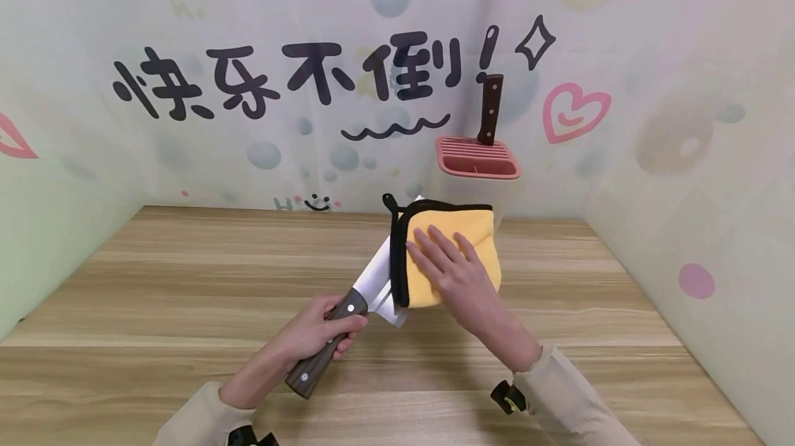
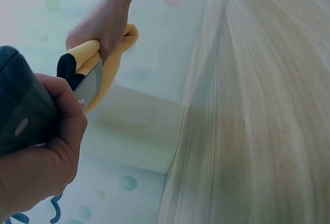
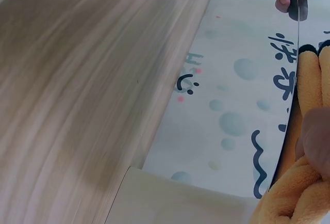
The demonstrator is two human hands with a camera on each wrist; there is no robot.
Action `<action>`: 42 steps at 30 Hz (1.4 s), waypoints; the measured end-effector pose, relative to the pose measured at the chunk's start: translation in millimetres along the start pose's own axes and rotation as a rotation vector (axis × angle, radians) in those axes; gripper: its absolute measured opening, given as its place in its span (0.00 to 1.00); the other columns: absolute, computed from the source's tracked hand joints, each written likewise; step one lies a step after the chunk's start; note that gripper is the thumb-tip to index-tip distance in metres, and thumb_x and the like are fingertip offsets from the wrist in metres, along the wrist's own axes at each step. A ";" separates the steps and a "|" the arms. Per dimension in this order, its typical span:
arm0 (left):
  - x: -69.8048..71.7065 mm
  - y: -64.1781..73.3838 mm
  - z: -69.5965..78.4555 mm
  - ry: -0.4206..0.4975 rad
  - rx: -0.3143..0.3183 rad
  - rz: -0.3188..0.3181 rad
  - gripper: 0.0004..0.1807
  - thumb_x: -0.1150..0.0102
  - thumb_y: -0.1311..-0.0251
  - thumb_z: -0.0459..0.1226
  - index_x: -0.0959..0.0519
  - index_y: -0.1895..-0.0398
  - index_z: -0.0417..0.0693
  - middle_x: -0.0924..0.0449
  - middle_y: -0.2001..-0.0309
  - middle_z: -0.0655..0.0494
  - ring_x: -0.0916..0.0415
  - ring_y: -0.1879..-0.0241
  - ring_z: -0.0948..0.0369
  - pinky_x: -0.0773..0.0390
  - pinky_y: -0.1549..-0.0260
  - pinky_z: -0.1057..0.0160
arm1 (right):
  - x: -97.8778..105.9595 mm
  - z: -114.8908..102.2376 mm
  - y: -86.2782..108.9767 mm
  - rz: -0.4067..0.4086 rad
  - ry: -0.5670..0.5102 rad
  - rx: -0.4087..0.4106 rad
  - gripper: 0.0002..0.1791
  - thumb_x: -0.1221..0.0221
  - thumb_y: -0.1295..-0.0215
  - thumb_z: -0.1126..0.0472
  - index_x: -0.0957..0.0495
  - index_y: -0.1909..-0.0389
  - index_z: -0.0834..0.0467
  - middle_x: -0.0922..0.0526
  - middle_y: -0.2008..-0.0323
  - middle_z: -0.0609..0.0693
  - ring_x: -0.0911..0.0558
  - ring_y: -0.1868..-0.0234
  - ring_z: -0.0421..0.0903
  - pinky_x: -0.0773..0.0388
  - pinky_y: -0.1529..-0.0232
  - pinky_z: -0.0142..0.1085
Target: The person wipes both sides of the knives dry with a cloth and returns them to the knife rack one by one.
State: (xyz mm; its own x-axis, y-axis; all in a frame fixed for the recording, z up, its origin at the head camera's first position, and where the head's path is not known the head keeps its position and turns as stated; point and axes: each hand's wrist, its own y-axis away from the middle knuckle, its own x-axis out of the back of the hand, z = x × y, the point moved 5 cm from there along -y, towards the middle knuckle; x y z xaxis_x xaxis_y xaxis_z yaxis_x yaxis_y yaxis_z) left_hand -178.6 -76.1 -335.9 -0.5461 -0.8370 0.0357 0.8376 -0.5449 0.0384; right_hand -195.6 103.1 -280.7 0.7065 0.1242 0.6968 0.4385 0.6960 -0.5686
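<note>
My left hand [image 1: 313,332] grips the dark riveted handle of a kitchen knife [image 1: 374,279], the thumb lying along it. The broad blade slants up and to the right above the table. A yellow cloth [image 1: 478,225] with black edging and a small loop covers much of the blade. My right hand [image 1: 462,287] holds the cloth against it, fingers spread over the upper face; the thumb is hidden in the head view. In the left wrist view, cloth [image 2: 111,72] shows on both sides of the blade [image 2: 92,83]. The right wrist view shows the blade's thin edge beside the folded cloth [image 3: 309,82].
At the back right stands a knife holder [image 1: 506,156] with a pink slotted top and whitish body. Another knife's brown handle [image 1: 491,111] sticks up from it. A wood-grain table [image 1: 186,294] lies below, with a printed wall sheet [image 1: 248,177] behind.
</note>
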 end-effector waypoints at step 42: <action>2.9 -2.3 3.9 -0.002 0.014 0.042 0.16 0.47 0.41 0.37 0.34 0.64 0.27 0.33 0.81 0.56 0.34 0.85 0.68 0.30 0.85 0.72 | 8.6 -28.9 -7.6 0.021 -0.021 0.196 0.29 0.44 0.49 0.68 0.32 0.42 0.53 0.33 0.40 0.51 0.37 0.38 0.50 0.38 0.41 0.47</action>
State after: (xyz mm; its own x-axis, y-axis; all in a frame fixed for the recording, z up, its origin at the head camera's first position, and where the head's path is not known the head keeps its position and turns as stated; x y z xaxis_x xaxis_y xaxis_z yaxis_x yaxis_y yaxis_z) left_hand -182.2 -77.1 -332.0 -0.5102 -0.8592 0.0400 0.8598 -0.5082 0.0508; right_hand -176.8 78.4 -283.1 0.7017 0.1537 0.6957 0.3056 0.8172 -0.4887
